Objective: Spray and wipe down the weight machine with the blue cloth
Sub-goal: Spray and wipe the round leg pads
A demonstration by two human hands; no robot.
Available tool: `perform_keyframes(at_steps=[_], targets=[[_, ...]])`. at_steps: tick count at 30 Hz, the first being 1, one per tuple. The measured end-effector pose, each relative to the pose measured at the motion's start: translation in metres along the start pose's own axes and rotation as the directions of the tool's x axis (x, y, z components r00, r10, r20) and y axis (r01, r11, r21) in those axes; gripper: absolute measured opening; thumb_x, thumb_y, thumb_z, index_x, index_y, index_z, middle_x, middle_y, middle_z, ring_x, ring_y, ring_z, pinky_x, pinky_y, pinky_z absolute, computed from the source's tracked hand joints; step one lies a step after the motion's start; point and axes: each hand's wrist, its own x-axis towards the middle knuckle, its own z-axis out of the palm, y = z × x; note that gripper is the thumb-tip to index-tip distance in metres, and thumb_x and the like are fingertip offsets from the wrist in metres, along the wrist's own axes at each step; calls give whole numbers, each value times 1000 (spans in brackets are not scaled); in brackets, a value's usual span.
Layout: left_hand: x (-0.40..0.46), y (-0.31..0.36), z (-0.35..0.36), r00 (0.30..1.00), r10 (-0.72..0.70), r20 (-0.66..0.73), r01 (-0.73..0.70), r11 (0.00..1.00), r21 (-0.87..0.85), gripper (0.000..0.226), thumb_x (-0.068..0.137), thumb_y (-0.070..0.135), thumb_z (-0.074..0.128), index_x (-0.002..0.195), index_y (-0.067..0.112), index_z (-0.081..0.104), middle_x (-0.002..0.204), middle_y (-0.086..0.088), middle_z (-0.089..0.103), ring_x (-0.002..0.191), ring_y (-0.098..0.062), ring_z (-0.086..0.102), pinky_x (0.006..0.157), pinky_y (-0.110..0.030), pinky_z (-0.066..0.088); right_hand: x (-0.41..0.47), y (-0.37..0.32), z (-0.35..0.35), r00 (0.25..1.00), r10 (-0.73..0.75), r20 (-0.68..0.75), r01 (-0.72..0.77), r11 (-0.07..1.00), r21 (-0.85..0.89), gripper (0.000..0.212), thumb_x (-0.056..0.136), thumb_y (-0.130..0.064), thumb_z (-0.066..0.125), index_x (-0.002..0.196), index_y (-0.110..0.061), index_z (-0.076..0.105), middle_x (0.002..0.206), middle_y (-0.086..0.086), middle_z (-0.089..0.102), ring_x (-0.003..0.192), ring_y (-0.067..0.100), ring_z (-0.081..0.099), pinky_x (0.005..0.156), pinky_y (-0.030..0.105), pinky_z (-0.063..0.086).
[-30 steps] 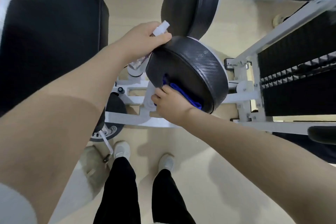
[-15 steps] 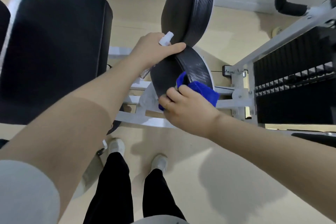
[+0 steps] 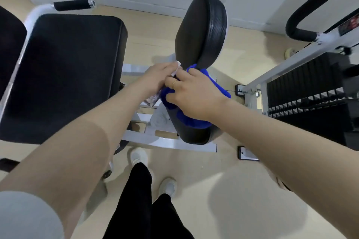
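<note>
My right hand point(image 3: 191, 95) presses the blue cloth point(image 3: 194, 120) onto the top of the lower black round pad point(image 3: 192, 135) of the weight machine. Just left of it, my left hand point(image 3: 155, 78) grips a small clear spray bottle point(image 3: 153, 99); its white nozzle point(image 3: 175, 69) sticks out above my fingers. The two hands touch. A second black round pad point(image 3: 202, 31) stands on edge just behind the hands. The cloth covers most of the lower pad's top.
A wide black seat pad point(image 3: 66, 75) with a white frame and black grip point(image 3: 71, 5) fills the left. The black weight stack point(image 3: 310, 91) and white frame bar point(image 3: 287, 64) stand at the right. My legs and white shoes point(image 3: 138, 156) stand on the beige floor below the machine's white crossbars.
My right hand has carried the blue cloth from the lower pad's side up onto its top. My left hand has come down off the pad, next to my right hand. The view has pulled back.
</note>
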Motion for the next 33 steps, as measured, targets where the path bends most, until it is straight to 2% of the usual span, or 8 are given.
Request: perform_keyframes(at_steps=[4, 8, 10, 14, 16, 21, 27, 33], targets=[[-1, -1, 4, 998, 14, 69, -14, 1000, -3, 38, 92, -4, 41, 68, 26, 43, 65, 5, 46, 56, -8, 44, 50, -14, 40, 13, 27, 10, 956, 293, 4, -286, 929, 233, 9, 74, -8, 62, 79, -14, 66, 99, 12, 61, 79, 33, 51, 62, 35, 28], [21, 14, -1, 999, 24, 32, -21, 995, -93, 29, 98, 16, 30, 72, 16, 44, 55, -4, 41, 52, -21, 41, 49, -26, 36, 36, 69, 4, 919, 393, 31, -388, 887, 250, 17, 86, -10, 52, 96, -15, 65, 118, 9, 53, 96, 32, 47, 69, 36, 31], [28, 17, -9, 998, 51, 41, -50, 998, -27, 23, 98, 32, 30, 98, 20, 50, 66, -6, 51, 58, -24, 46, 58, -33, 40, 38, 96, 8, 833, 552, 22, -524, 776, 351, 24, 89, -11, 46, 101, -17, 65, 119, 7, 51, 100, 31, 47, 71, 34, 36], [50, 18, -33, 988, 127, 93, -138, 982, 131, 47, 96, 22, 40, 139, 28, 21, 82, -9, 53, 66, -24, 52, 64, -37, 47, 50, 138, 19, 651, 757, 53, -627, 497, 600, 28, 85, -6, 45, 99, -16, 66, 108, 10, 52, 95, 29, 50, 71, 33, 42], [58, 18, -37, 972, 206, 114, -225, 953, 202, 55, 98, 22, 39, 144, 32, 12, 74, -3, 51, 62, -16, 52, 60, -29, 43, 57, 151, 27, 674, 738, -2, -619, 567, 543, 28, 83, -6, 46, 101, -15, 67, 107, 13, 53, 93, 33, 49, 70, 36, 43], [93, 12, -38, 888, 442, 124, -439, 739, 512, 58, 99, 24, 37, 146, 37, 6, 130, -10, 45, 95, -23, 59, 80, -41, 50, 79, 181, 44, 740, 665, -103, -604, 724, 334, 35, 82, -4, 45, 107, -15, 67, 110, 19, 56, 89, 39, 50, 71, 41, 40], [134, 15, -28, 879, 478, 6, -375, 682, 628, 54, 95, 19, 39, 145, 30, 20, 115, -12, 55, 79, -27, 60, 61, -40, 49, 91, 159, 59, 431, 899, 74, -887, 408, 214, 52, 94, -48, 40, 134, -15, 38, 139, 14, 33, 113, 38, 38, 83, 47, 39], [150, 12, -36, 890, 457, 9, -323, 615, 719, 49, 95, 21, 40, 142, 26, 25, 114, -12, 55, 72, -30, 59, 60, -44, 52, 90, 183, 77, 698, 709, -101, -669, 695, 263, 48, 91, -36, 45, 134, -15, 47, 129, 18, 48, 101, 43, 47, 75, 47, 48]])
